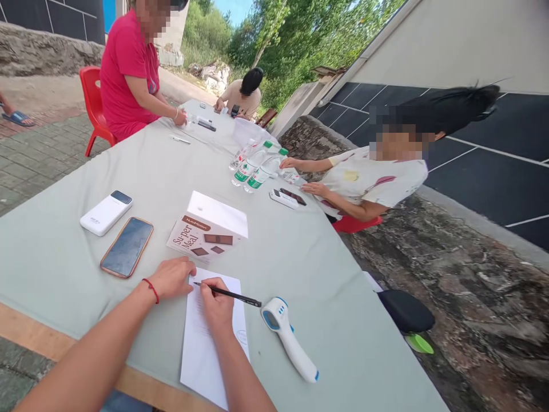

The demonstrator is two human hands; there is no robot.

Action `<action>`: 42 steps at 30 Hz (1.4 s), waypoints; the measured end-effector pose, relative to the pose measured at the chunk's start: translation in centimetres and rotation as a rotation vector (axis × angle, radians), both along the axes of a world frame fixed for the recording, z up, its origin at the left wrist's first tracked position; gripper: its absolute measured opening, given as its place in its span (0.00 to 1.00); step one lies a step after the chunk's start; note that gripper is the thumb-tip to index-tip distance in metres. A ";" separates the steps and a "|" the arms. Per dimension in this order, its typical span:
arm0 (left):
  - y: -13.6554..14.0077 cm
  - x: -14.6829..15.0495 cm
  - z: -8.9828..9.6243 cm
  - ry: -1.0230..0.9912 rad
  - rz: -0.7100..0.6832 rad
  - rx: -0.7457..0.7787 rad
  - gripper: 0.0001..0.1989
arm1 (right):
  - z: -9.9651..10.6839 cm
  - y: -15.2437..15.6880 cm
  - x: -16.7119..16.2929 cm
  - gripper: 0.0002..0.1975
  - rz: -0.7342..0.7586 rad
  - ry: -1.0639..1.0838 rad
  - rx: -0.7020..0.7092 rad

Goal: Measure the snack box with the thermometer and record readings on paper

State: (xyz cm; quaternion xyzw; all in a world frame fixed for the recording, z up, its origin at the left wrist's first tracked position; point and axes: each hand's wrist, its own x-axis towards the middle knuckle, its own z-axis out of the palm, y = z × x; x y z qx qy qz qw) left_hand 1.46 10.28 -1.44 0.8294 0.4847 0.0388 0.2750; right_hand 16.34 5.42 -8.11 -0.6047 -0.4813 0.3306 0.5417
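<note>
Apparently the penwork is at an early point, since the tip of the pen (237, 296) sits near the top left corner of the sheet (198, 346), and most of the page lies below it. Printed lines and a round stamp are on the sheet already; whether any ink has been added is too small to tell, as is whether the tip touches. The sheet lies on the counter (334, 309), just in front of the box (208, 229). Of the hands, the right (218, 303) pinches the pen, while the left (171, 278) grips nothing, its fingers resting at the sheet's upper left corner.

Counting near the sheet: one box, one thermometer (291, 340) to its right, one phone (127, 247) and one power bank (105, 214) to its left. Farther off stand two green-capped bottles (254, 176), with at least one more behind, partly hidden. Beside them lie one white device (283, 199) and one dark phone (293, 196). Three other people are around the counter, and a sandalled foot (18, 118) shows at the left edge.
</note>
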 end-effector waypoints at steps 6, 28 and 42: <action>0.2 -0.2 -0.3 -0.020 0.001 -0.008 0.16 | 0.0 0.0 -0.2 0.08 0.006 -0.048 0.001; 0.3 -0.1 -0.6 -0.030 0.005 -0.019 0.18 | 0.4 -0.3 -0.3 0.08 0.031 -0.101 0.014; 0.2 -0.1 -0.3 -0.019 0.000 -0.031 0.18 | 0.3 -0.3 -0.4 0.08 0.021 -0.074 -0.034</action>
